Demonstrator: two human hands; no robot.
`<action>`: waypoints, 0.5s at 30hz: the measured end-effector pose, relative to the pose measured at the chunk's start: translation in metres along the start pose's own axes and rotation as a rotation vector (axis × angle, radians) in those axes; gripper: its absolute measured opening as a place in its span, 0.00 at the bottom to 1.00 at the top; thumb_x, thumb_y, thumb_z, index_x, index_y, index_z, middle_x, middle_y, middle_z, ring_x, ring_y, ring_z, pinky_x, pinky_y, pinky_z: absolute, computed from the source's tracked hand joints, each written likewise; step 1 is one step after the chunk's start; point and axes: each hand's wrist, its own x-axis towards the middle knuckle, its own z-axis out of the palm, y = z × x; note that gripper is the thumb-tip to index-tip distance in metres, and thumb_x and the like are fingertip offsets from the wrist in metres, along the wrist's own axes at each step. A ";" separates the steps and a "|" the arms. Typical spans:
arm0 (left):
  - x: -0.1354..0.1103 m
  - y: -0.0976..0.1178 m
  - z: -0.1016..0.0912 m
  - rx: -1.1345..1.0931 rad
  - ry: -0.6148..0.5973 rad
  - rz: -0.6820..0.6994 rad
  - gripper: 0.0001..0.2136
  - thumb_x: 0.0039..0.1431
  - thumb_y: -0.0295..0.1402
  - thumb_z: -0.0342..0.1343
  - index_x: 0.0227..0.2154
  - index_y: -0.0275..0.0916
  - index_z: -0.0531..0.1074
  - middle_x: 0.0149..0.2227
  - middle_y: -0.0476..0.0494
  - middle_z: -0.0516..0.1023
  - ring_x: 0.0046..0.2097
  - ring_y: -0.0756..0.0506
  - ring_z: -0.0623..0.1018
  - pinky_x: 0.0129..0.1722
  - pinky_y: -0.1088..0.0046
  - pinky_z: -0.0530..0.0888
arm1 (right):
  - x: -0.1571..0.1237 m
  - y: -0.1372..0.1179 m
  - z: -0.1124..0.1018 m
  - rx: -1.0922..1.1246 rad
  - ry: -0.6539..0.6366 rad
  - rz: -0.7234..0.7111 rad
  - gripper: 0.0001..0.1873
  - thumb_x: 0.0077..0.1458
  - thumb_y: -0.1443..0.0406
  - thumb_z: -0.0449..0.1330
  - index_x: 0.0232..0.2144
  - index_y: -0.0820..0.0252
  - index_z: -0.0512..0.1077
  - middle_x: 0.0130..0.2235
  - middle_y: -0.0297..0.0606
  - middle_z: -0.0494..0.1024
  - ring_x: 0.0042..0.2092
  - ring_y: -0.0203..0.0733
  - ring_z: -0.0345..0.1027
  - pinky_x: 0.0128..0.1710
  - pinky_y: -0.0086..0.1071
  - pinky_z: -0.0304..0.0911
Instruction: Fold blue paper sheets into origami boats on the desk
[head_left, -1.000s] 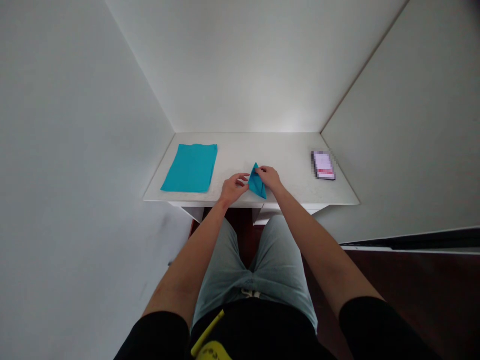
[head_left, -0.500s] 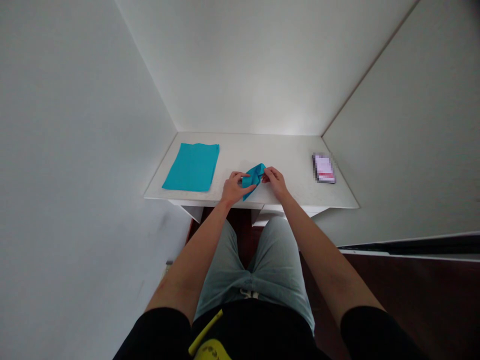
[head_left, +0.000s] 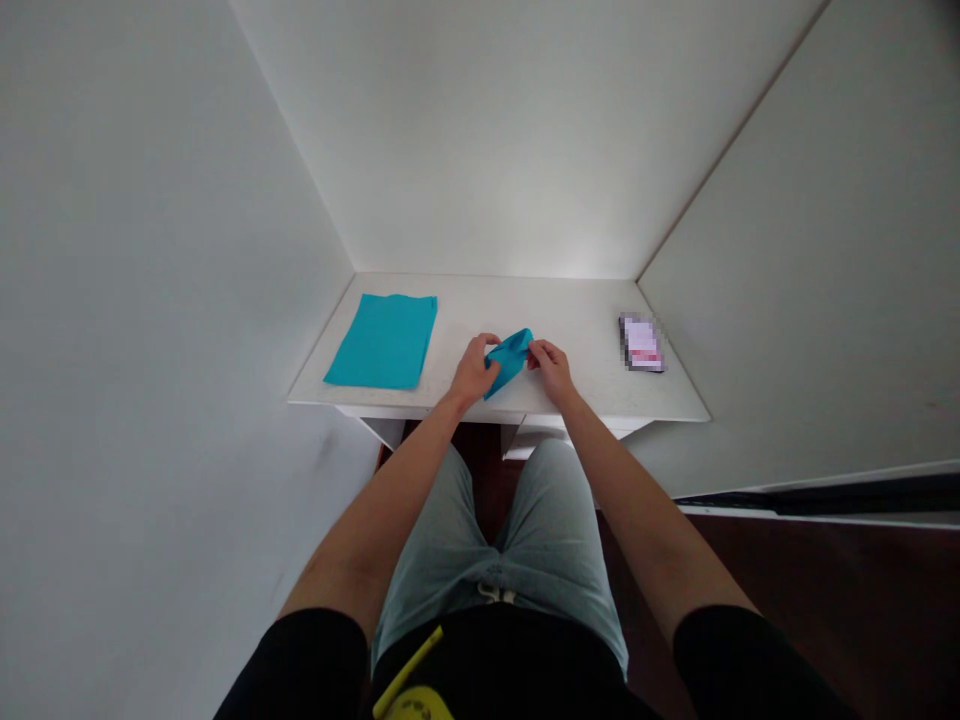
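A small folded piece of teal paper (head_left: 510,357) is held just above the front middle of a white table (head_left: 570,310). My left hand (head_left: 474,370) pinches its left side with fingers curled round it. My right hand (head_left: 551,366) grips its right end between thumb and fingers. The two hands are close together with the paper between them, tilted so its right end sits higher. My forearms reach in from below, over my lap in pale grey shorts.
A flat stack of teal paper sheets (head_left: 384,340) lies at the table's left. A phone (head_left: 642,343) rests near the right edge. White walls close in the table at left, back and right. Dark floor shows at right.
The folded paper has turned from an upright triangle to a flatter, tilted shape between my hands. My left hand has closed onto its left side.
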 end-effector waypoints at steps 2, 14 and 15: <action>0.004 0.007 -0.004 0.098 0.016 0.010 0.19 0.61 0.18 0.53 0.50 0.43 0.76 0.59 0.41 0.76 0.56 0.42 0.80 0.55 0.65 0.78 | 0.000 0.001 -0.001 0.032 0.032 0.005 0.29 0.56 0.35 0.62 0.28 0.53 0.73 0.27 0.32 0.74 0.28 0.39 0.65 0.34 0.35 0.67; -0.005 0.030 -0.001 0.472 -0.163 0.069 0.18 0.59 0.49 0.72 0.44 0.42 0.83 0.65 0.35 0.70 0.59 0.31 0.79 0.63 0.50 0.72 | 0.004 0.003 0.001 0.140 0.149 0.044 0.29 0.59 0.35 0.58 0.28 0.52 0.66 0.30 0.35 0.78 0.27 0.38 0.67 0.29 0.34 0.67; -0.006 0.031 -0.002 0.501 -0.187 0.086 0.16 0.58 0.46 0.73 0.43 0.43 0.84 0.64 0.35 0.71 0.59 0.31 0.78 0.63 0.50 0.71 | 0.005 0.004 0.001 0.141 0.168 0.046 0.29 0.59 0.35 0.57 0.28 0.51 0.65 0.30 0.35 0.79 0.27 0.38 0.67 0.29 0.34 0.67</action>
